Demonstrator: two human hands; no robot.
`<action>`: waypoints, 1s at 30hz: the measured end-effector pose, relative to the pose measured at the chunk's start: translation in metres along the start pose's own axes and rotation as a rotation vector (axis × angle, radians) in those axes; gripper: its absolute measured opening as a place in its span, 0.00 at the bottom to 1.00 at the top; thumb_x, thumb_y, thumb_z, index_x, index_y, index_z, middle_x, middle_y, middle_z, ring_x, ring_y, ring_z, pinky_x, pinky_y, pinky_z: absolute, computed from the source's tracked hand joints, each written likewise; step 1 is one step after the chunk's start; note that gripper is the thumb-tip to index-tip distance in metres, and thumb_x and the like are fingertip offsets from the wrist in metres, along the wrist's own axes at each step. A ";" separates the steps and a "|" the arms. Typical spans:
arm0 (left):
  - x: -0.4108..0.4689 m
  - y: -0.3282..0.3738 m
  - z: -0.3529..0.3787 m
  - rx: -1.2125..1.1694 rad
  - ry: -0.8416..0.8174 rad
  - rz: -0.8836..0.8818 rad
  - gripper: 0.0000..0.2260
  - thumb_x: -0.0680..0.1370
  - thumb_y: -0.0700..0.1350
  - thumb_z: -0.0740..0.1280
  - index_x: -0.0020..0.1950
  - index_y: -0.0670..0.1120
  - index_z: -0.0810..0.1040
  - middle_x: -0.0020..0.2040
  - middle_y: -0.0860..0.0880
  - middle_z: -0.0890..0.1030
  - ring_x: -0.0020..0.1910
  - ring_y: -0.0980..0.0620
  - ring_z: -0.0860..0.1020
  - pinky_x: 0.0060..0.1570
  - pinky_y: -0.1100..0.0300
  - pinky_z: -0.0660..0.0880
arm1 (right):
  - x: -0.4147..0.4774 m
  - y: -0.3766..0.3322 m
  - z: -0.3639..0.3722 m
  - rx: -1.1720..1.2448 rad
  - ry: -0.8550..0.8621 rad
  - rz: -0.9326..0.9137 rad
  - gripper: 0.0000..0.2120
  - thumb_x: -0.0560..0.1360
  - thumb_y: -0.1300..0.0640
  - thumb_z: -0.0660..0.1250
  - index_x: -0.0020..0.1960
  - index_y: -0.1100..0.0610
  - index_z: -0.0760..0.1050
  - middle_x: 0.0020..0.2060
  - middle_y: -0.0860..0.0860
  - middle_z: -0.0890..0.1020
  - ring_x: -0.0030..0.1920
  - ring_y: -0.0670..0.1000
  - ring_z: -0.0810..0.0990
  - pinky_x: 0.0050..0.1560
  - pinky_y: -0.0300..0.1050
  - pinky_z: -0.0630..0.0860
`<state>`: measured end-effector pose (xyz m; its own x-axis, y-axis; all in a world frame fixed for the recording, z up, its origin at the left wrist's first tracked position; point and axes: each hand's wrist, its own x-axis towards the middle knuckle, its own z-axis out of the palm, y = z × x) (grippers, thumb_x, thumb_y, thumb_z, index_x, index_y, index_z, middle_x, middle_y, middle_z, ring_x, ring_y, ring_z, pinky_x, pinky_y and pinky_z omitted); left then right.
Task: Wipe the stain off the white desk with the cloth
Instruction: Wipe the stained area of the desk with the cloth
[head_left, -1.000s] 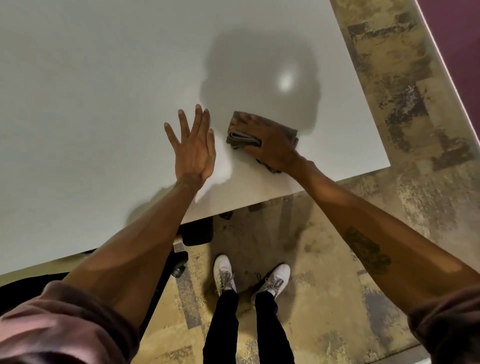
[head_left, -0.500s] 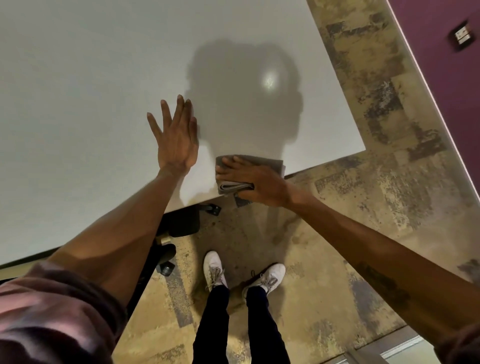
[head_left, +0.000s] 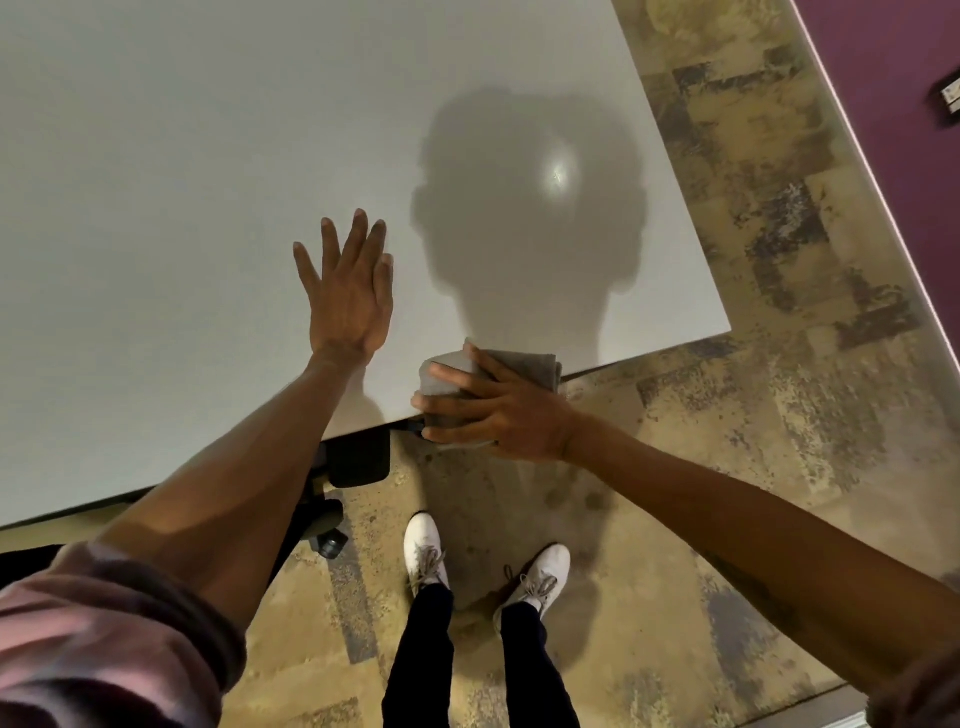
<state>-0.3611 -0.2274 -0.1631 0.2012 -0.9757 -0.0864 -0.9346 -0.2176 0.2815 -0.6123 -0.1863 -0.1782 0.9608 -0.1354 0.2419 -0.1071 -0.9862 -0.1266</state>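
Head view: one cloth (head_left: 524, 364) under right hand (head_left: 498, 410); left hand (head_left: 348, 301) flat, one desk (head_left: 156, 208).

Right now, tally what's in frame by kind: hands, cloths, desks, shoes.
Hands: 2, left hand and right hand
Cloths: 1, cloth
Desks: 1, desk
Shoes: 2, left shoe and right shoe
Total: 6

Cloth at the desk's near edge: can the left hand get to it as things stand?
Probably yes. The left hand lies flat and open on the white desk, just beside the cloth, with bare desktop between them. But the right hand already covers most of the cloth, leaving little free to grab.
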 end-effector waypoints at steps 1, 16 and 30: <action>0.000 0.000 0.001 -0.004 0.003 -0.004 0.25 0.87 0.54 0.42 0.83 0.52 0.59 0.84 0.53 0.57 0.84 0.42 0.50 0.79 0.33 0.44 | 0.000 0.000 0.002 -0.027 0.034 0.000 0.20 0.82 0.59 0.63 0.72 0.46 0.70 0.76 0.50 0.66 0.78 0.62 0.58 0.74 0.72 0.54; 0.001 -0.001 0.007 -0.035 0.051 -0.010 0.24 0.87 0.54 0.45 0.83 0.53 0.61 0.85 0.50 0.55 0.84 0.39 0.47 0.79 0.37 0.40 | -0.007 0.002 0.006 -0.214 0.284 0.048 0.15 0.83 0.58 0.63 0.70 0.52 0.74 0.72 0.49 0.72 0.74 0.55 0.69 0.69 0.62 0.69; 0.000 0.009 0.023 0.088 0.108 -0.198 0.25 0.88 0.55 0.46 0.84 0.48 0.55 0.84 0.44 0.57 0.82 0.33 0.54 0.78 0.34 0.49 | -0.093 0.046 -0.032 -0.277 0.328 0.104 0.18 0.81 0.59 0.66 0.70 0.49 0.74 0.72 0.48 0.73 0.73 0.55 0.70 0.67 0.63 0.71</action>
<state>-0.3758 -0.2289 -0.1823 0.4087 -0.9122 -0.0274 -0.8949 -0.4065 0.1842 -0.7150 -0.2223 -0.1761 0.8138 -0.2147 0.5401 -0.3065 -0.9481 0.0849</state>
